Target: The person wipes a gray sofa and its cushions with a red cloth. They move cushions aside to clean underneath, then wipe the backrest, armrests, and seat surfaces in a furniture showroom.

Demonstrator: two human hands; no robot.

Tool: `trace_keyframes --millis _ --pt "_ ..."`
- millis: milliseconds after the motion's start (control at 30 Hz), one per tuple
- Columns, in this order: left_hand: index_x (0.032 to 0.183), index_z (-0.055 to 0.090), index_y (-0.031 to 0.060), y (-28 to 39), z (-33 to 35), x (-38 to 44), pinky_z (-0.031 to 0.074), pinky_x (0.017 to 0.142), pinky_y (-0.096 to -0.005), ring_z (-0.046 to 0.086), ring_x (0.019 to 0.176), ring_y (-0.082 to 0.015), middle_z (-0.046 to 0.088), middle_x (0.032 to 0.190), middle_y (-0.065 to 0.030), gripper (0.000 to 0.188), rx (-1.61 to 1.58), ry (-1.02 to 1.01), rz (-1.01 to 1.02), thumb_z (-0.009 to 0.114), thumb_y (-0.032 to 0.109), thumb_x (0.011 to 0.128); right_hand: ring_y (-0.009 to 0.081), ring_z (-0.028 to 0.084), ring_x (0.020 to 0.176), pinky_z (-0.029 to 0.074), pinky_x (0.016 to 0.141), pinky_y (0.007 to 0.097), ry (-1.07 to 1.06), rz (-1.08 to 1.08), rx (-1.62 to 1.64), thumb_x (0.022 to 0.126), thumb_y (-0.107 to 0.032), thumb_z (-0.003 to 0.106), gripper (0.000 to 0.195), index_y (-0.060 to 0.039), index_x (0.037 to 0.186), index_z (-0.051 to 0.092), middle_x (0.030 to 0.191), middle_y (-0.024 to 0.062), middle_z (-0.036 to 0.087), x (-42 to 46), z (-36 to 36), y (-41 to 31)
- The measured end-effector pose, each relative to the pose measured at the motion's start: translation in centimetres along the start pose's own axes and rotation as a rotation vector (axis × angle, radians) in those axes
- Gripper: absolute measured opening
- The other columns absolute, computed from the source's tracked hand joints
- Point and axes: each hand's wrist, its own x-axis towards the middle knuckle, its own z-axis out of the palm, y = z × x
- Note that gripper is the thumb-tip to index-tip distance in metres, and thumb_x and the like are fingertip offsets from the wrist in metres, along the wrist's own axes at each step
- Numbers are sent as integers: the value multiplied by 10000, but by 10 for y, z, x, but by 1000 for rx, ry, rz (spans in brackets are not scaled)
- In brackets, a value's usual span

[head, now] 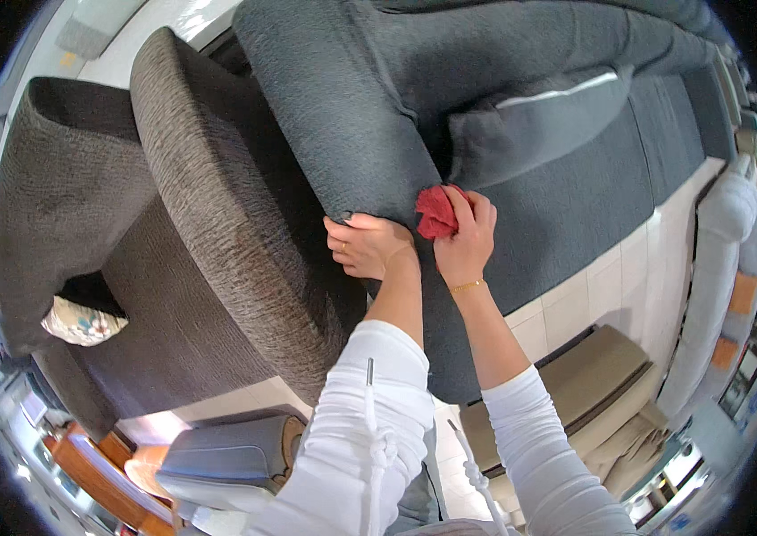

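My right hand (475,234) is closed around a crumpled red cloth (437,213). The cloth sits at the inner edge of the armrest (358,120) of a dark grey fabric sofa, beside its seat (572,201). To the left of it, my left hand (371,246) grips the front end of the same armrest with curled fingers. A small dark bit shows at its fingertips, too small to make out. A grey cushion (539,127) with a pale strip along its edge leans on the sofa's backrest, past my right hand.
Close on the left stands a brown-grey sofa (217,248), with a floral cushion (87,321) on it. A beige upholstered piece (572,388) is at lower right, a grey one (224,455) at lower left. Light floor tiles (586,281) show between the seats. A pale sofa (713,268) lines the right.
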Motion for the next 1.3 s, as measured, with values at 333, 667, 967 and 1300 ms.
trace_keyframes --millis 333,667,967,1300 --pt "1320 337 53 -35 -22 28 318 981 -445 395 1151 -347 387 1269 -190 551 -495 -212 128 426 354 867 317 459 1003 387 903 373 -139 346 509 659 40 528 503 -48 1154 510 1075 148 471 -103 -60 -18" --pt "1374 260 59 -189 -169 19 301 1010 -417 316 1228 -309 239 1348 -188 679 -438 -657 934 622 188 813 150 460 1129 354 955 285 -720 784 1524 962 -301 342 447 -59 1336 379 1241 74 491 -164 -74 -102" --pt "1282 392 23 -145 -184 114 357 969 -334 477 1109 -199 493 1211 -103 443 -715 -489 795 524 4 860 365 352 1242 267 957 625 -83 11 -173 869 -314 479 468 -147 1299 402 1343 188 369 -83 -11 -4" --pt "1256 475 147 -158 -142 122 329 942 -430 409 1071 -371 415 1269 -160 612 -2 92 1170 555 -66 687 321 364 1236 308 977 445 -112 61 -241 850 -400 478 556 -110 1318 396 1344 177 374 -84 -4 -3"
